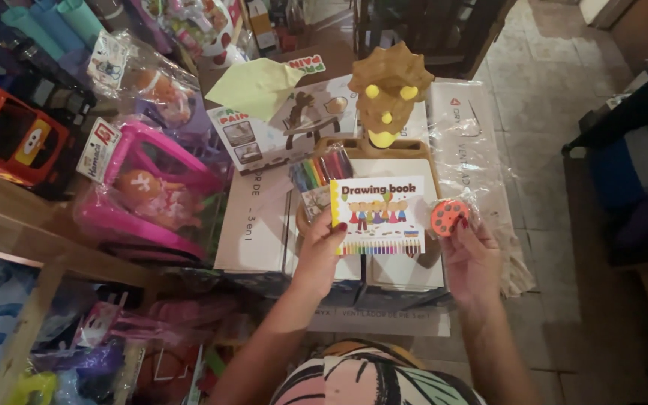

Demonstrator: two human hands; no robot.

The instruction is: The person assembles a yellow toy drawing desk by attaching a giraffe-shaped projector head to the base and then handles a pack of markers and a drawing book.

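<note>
The drawing book (379,215) sits at frame centre, gripped at its 9 o'clock edge by the left hand (320,251). At its 3 o'clock, the right hand (470,259) pinches an orange ladybird disc (449,216) in clear wrap. At 12 o'clock stands a brown dinosaur toy (388,90); felt pens (322,169) lie at 10 o'clock.

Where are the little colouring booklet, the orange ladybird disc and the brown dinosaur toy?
colouring booklet (379,215): head view, middle of its cover.
orange ladybird disc (449,216): head view, centre of its spotted face.
brown dinosaur toy (389,86): head view, its head.
</note>
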